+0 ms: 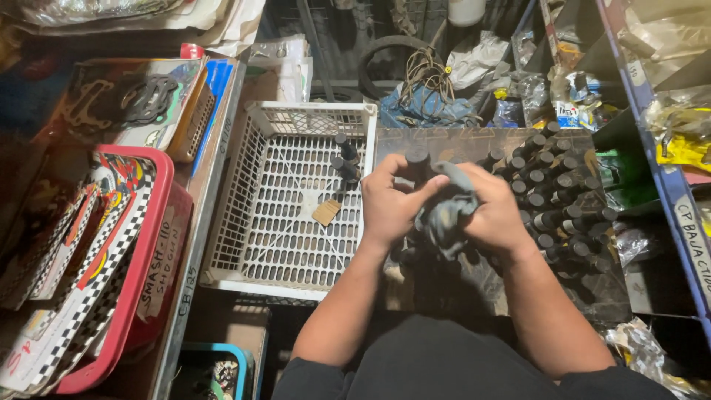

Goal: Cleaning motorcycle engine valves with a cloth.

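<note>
Basket (159,222) of red plastic far left of the grip, stuffed with checkered sticker sheets (70,296). Above it, packaged gaskets (141,100) on card. Nearer, just left of the left hand (389,204), white slotted crate (292,192) with a few black cylinders (345,164) stood at its right wall and a tan tag (326,212) flat on the mesh floor.

Left hand closed around a black cylindrical part (417,164), cap end poking up above the fingers. Right hand (496,215) pressed against it, fingers curled tight around a grey rag (448,211) bunched between both palms and wrapped partly about the part. Both grips clenched, touching each other, held over a dark tray (474,285).

Right of the grip, rows of matching black cylinders (559,189) packed upright in that tray, close beside the right wrist. Beyond the grip, blue bag with a tangle of wire (426,92) and a rubber ring. Far right, blue shelf frame (670,185) with bagged yellow and green goods (681,148).
</note>
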